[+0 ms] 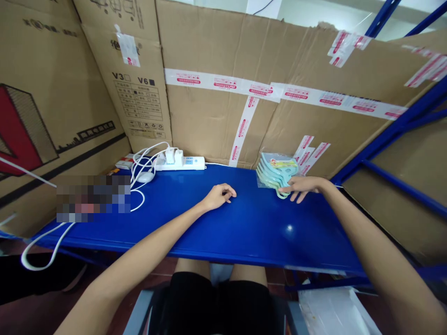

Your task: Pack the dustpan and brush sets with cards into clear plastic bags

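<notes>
A stack of pale blue and green plastic clothes hangers, partly in a clear plastic bag, lies at the back right of the blue table, against the cardboard. At its near right end is my right hand, with fingers stretched and spread. Its fingertips overlap the edge of the hangers; whether they touch them I cannot tell. My left hand rests over the middle of the table, fingers loosely curled, with a gap between thumb and fingers and nothing in it.
Tall cardboard panels stand along the back and left. A white power strip with plugs and tangled white cables lies at the back left, near a blurred patch. Blue metal framing rises at the right. A white box is below the table.
</notes>
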{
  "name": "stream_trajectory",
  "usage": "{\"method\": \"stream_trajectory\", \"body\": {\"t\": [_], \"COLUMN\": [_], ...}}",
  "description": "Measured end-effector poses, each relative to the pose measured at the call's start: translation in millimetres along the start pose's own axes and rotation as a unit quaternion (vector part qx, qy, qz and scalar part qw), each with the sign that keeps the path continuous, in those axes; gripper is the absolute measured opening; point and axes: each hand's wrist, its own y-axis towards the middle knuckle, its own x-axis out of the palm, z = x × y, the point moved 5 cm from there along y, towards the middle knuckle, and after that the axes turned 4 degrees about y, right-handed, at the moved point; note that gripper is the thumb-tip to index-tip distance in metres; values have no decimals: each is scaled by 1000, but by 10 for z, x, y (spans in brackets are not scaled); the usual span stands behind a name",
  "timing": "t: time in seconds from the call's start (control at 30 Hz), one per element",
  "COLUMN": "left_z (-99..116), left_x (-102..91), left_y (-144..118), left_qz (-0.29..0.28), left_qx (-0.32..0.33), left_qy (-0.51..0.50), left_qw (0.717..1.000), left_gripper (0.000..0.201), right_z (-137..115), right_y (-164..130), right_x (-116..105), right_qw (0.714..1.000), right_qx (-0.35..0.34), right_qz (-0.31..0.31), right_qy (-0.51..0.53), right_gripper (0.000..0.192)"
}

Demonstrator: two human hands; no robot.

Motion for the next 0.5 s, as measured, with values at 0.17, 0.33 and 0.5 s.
{"method": "stream_trajectory", "body": {"t": [0.17, 0.33, 0.5], "left_z": [-4, 0, 8], "left_x": [0, 0, -2], "left_y": [-7, -7, -8], "left_qz": [-1, 1, 0], "left_qx": [2, 0, 1], "left_qy": [5, 10, 12], "left_qw": [1000, 1000, 1000], "left_gripper": [13, 12, 12], "right_z": [-29, -38, -14], "right_y": [-17, -70, -94], "right_x": [-31, -60, -100], "right_qw": [1000, 1000, 999], "right_qx": [10, 22, 47], "right_qz": [-14, -11, 4], "right_qy": [1, 4, 18], "right_gripper": [70, 80, 92]}}
